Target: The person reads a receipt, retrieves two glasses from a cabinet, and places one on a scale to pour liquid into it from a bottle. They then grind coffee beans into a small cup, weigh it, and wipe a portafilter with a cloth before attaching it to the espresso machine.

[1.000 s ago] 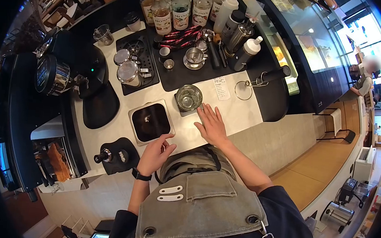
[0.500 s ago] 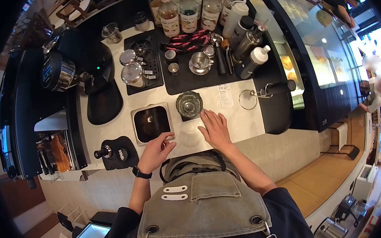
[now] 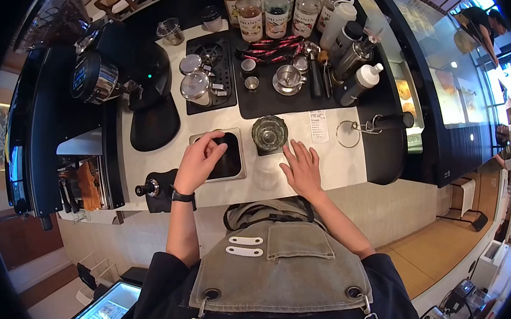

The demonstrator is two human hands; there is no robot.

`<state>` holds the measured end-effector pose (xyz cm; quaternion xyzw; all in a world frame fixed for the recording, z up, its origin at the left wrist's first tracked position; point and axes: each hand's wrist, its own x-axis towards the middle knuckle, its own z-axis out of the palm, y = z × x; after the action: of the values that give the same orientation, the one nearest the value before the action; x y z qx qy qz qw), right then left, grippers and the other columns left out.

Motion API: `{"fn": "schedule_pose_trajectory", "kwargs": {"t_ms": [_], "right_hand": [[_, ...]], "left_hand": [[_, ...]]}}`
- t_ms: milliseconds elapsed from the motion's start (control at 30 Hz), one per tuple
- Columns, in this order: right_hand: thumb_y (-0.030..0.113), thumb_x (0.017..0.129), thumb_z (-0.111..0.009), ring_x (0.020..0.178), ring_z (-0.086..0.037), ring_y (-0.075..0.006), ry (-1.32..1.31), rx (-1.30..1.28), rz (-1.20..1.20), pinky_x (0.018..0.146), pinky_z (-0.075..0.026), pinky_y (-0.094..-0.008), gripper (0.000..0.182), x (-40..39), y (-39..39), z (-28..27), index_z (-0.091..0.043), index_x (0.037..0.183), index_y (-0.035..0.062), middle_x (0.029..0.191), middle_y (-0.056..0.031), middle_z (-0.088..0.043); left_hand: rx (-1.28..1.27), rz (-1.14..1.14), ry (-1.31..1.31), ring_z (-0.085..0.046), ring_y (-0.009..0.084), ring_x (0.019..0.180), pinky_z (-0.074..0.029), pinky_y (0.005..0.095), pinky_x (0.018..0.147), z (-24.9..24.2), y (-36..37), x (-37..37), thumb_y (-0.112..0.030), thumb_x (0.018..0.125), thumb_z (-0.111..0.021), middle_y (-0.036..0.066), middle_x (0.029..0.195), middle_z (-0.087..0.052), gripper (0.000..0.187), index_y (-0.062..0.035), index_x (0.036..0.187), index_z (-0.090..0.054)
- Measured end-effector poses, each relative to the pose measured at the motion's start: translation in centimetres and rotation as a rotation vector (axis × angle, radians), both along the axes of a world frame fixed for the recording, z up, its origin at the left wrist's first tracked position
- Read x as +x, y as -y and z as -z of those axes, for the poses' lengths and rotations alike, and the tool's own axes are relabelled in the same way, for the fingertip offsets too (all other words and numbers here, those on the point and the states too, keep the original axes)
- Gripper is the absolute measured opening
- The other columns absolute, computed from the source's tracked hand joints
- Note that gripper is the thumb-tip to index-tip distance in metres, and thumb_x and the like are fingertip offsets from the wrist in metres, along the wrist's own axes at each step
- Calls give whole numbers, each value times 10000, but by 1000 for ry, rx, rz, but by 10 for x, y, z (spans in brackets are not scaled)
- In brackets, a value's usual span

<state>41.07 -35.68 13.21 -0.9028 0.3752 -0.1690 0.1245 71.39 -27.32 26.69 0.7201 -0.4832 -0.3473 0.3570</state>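
Observation:
My left hand (image 3: 201,158) is over the left part of a square metal-rimmed bin (image 3: 240,165) with a dark inside; its fingers are bent and I cannot make out anything between them. Fingers apart and empty, my right hand (image 3: 303,167) rests at the lower right of a ribbed glass (image 3: 270,134), its fingertips close to the glass; whether they touch is unclear. The glass stands on a small dark base on the white counter. A printed receipt (image 3: 318,127) lies to the right of the glass.
Metal pitchers (image 3: 196,88) stand on a black drip tray. A cup on a saucer (image 3: 287,80) sits on a dark mat, with syrup bottles (image 3: 276,18) behind. A white-topped squeeze bottle (image 3: 361,84) is at the right. The tamper (image 3: 148,188) is near the front left edge.
My left hand has moved up and left, from the bin's near edge to over the bin. My right hand stays beside the glass. The whole view has shifted.

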Motion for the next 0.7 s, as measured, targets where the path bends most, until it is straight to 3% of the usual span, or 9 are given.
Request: {"fn": "schedule_pose_trajectory", "kwargs": {"t_ms": [167, 300, 333, 400, 433, 467, 567, 600, 700], "right_hand": [[375, 1008, -642, 1440, -460, -295, 1, -17, 10, 1188, -290, -528, 554, -1, 0, 3, -536, 1499, 142, 1536, -125, -515], [382, 1006, -645, 1447, -450, -286, 4, -5, 13, 1193, -278, -532, 564, 0, 0, 2, -534, 1503, 141, 1543, -124, -507], [359, 1007, -647, 1429, -471, -293, 21, -10, 13, 1181, -300, -527, 543, 0, 0, -1, -545, 1490, 132, 1524, -131, -527], [311, 1008, -651, 1391, -511, -306, 58, -19, 10, 1156, -344, -515, 503, 0, 2, -6, -566, 1463, 115, 1485, -145, -565], [270, 1006, -646, 1354, -537, -318, 152, 51, 23, 1130, -376, -498, 457, 0, 8, -4, -587, 1426, 100, 1441, -155, -592], [229, 1005, -642, 1316, -562, -331, 246, 121, 32, 1104, -408, -481, 412, -2, 20, 0, -608, 1389, 86, 1397, -164, -620], [78, 995, -593, 1075, -674, -355, 471, 536, 172, 945, -530, -402, 208, 17, 75, -13, -655, 1180, 4, 1190, -186, -690], [68, 1010, -570, 967, -698, -323, 448, 566, 92, 905, -540, -386, 199, 26, 100, -26, -647, 1179, -1, 1146, -169, -700], [104, 1036, -558, 872, -674, -193, 706, 914, -88, 866, -537, -336, 146, 63, 150, -10, -622, 1114, -1, 988, -106, -724]], "left_hand": [[38, 78, 17, -495, 113, 633, -454, 274, 630, 30, 9, -16, -178, 967, -741, 21, 717, -561, 329, -10, 1242, -675], [-1, 135, 33, -549, 155, 702, -497, 308, 678, 56, 14, -26, -156, 908, -780, 59, 888, -637, 350, -13, 1213, -684], [85, 178, 42, -596, 223, 877, -524, 358, 812, 60, 15, -26, -151, 846, -816, 106, 1073, -651, 480, -12, 1272, -646], [-66, 165, 117, -590, 278, 1017, -507, 387, 913, 68, 17, -35, -160, 811, -840, 133, 1167, -640, 596, -11, 1334, -596], [-144, 155, 156, -586, 305, 1086, -498, 401, 963, 71, 18, -40, -165, 793, -852, 147, 1214, -634, 655, -11, 1365, -572], [-83, 185, 142, -503, 373, 1270, -424, 456, 1090, 82, 21, -41, -185, 757, -879, 167, 1371, -571, 844, -34, 1476, -464], [-109, 176, 251, -461, 386, 1332, -372, 486, 1137, 83, 34, -56, -198, 744, -893, 164, 1440, -535, 949, -61, 1540, -394], [-3, 201, 244, -411, 397, 1387, -314, 507, 1179, 86, 38, -58, -192, 726, -906, 159, 1511, -476, 1092, -87, 1610, -274], [-23, 196, 238, -396, 402, 1410, -300, 503, 1190, 96, 45, -65, -182, 710, -918, 157, 1531, -454, 1186, -98, 1644, -191]]}}
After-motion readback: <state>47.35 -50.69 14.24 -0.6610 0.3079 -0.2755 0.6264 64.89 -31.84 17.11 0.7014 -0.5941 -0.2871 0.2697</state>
